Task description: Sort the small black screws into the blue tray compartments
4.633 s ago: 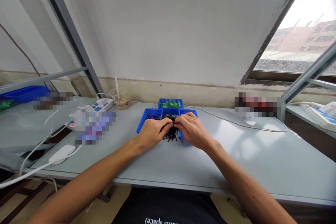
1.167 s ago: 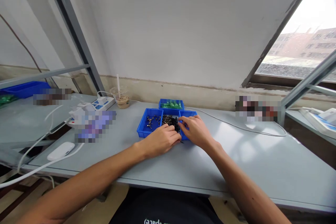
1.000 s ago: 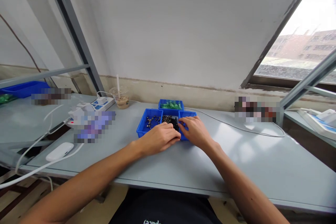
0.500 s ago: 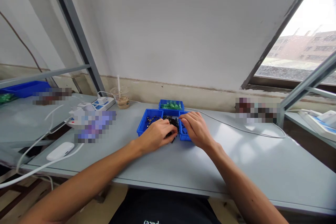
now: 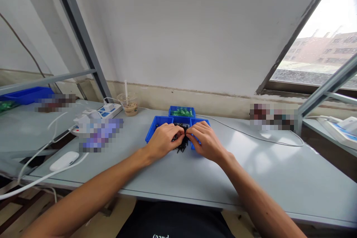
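1. Head view: the left hand [image 5: 162, 142] and the right hand [image 5: 205, 141] meet near the far middle of the grey bench [image 5: 251, 173], with their fingertips close together above a heap of black parts [image 5: 182, 144].
2. On the left hand the fingers are curled, with thumb and forefinger drawn together at the tips. The right hand is pinched the same way. The two pinches nearly touch. Whatever sits between the tips is too small to make out.
3. The black parts lie in a loose pile between the two hands, directly below the fingertips. A few spill toward the person onto the bare bench.
4. A left blue tray [image 5: 156, 125] is partly hidden under the left hand, and a right blue tray [image 5: 201, 121] lies partly under the right hand. The pile sits between these two trays.
5. A rear blue tray [image 5: 182, 108] stands just behind them, touching both, and holds green pieces [image 5: 182, 112].
6. Farther left, near the wall, is a clear cup [image 5: 128, 105] with a straw [image 5: 126, 88] standing upright in it. A power strip [image 5: 109, 111] lies just beside it.
7. A white cable [image 5: 251, 134] runs from behind the trays across the bench to the right.
8. A small white device [image 5: 64, 160] lies at the bench's near left corner, well apart from the hands.
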Motion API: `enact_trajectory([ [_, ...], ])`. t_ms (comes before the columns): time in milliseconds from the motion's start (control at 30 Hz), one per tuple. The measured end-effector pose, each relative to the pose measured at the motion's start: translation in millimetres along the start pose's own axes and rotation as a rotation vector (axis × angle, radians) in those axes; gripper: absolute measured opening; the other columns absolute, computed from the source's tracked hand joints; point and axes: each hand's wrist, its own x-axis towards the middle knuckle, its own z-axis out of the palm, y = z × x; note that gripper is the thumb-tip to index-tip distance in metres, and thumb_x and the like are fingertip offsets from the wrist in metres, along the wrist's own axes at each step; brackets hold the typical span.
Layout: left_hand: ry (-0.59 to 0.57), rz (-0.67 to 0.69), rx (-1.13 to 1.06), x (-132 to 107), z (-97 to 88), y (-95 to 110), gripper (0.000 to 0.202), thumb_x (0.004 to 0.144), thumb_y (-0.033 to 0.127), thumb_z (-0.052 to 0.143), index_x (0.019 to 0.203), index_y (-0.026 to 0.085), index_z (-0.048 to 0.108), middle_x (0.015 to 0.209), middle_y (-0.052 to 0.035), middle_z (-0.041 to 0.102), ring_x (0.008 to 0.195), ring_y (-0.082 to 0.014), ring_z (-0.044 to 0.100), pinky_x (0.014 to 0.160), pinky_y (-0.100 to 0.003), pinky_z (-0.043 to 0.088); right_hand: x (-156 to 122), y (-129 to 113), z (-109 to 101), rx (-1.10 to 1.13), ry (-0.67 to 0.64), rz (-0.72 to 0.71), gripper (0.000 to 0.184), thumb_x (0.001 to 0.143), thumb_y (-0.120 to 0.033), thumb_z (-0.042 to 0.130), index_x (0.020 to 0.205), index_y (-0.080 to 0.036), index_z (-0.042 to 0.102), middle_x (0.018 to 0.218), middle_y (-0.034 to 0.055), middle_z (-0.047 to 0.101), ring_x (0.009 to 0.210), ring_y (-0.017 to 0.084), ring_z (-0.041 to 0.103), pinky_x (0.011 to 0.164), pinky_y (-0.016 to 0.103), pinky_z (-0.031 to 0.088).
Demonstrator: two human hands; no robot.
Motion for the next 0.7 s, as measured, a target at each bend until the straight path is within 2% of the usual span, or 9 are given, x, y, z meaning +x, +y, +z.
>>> enact_trajectory([
  [267, -0.002, 0.019, -0.055, 0.6, -3.6, 3.1, 0.011, 0.1, 0.03, 0.061, 0.101, 0.02, 0.065, 0.081, 0.0023, 0.07, 0.077, -0.0154, 0.062, 0.074, -0.031, 0.039, -1.6, 0.5, 4.2, -0.006, 0.01, -0.001, 0.023, 0.106, -0.022, 0.048, 0.088, -0.019, 0.06, 0.076, 0.0019, 0.064, 0.071, 0.015, 0.052, 0.078, 0.033, 0.039],
  [533, 0.009, 0.007, -0.074, -0.8, -1.8, 2.4, 0.009, 0.098, 0.028, 0.061, 0.097, 0.02, 0.065, 0.082, 0.0001, 0.069, 0.078, -0.0164, 0.062, 0.076, -0.031, 0.043, -0.1, -2.4, 2.9, 0.009, 0.01, -0.019, 0.024, 0.106, -0.024, 0.049, 0.085, -0.019, 0.059, 0.075, 0.0013, 0.063, 0.069, 0.015, 0.053, 0.077, 0.032, 0.04],
  [700, 0.035, -0.029, -0.104, -0.4, -1.7, 2.2, 0.006, 0.097, 0.025, 0.061, 0.097, 0.02, 0.064, 0.083, -0.0006, 0.068, 0.079, -0.0167, 0.062, 0.077, -0.03, 0.048, -0.2, -3.9, 0.7, 0.003, -0.027, 0.016, 0.018, 0.106, -0.023, 0.048, 0.094, -0.018, 0.061, 0.081, 0.0034, 0.067, 0.073, 0.016, 0.057, 0.079, 0.033, 0.04],
])
